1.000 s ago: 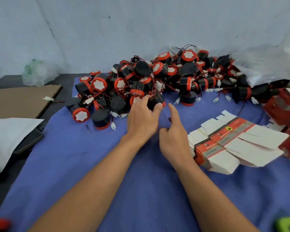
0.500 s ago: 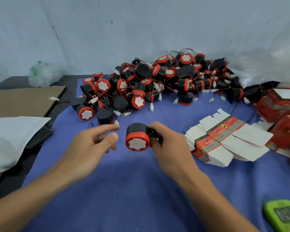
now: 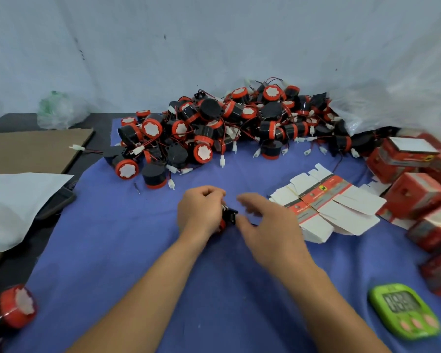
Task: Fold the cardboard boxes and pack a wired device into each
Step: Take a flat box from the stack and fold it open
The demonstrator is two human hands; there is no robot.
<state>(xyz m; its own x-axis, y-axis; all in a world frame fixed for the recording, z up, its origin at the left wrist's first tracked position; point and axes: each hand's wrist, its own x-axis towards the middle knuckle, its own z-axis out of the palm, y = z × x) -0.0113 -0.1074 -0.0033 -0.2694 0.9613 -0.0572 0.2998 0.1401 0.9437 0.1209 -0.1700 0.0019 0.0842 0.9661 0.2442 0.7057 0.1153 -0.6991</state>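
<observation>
My left hand [image 3: 201, 212] grips one black-and-red wired device [image 3: 228, 217] low over the blue cloth [image 3: 127, 250] in the middle of the table. Most of that device is hidden behind my fingers. My right hand [image 3: 267, 228] is just right of it, blurred, with fingers loosely spread and the thumb at the device's edge. A big pile of the same devices [image 3: 227, 128], with red wires and white plugs, lies behind. A stack of flat unfolded boxes [image 3: 323, 207] lies to the right of my right hand.
Folded red boxes [image 3: 413, 194] are heaped at the right edge below a clear plastic bag [image 3: 392, 108]. A green timer [image 3: 405, 312] lies front right. One loose device [image 3: 15, 307] sits front left. A cardboard sheet [image 3: 31, 149] and white bag [image 3: 15, 205] lie on the left.
My hands pulled one device out of the pile toward me. My right hand held it half a second ago; my left hand now grips it and the right has loosened.
</observation>
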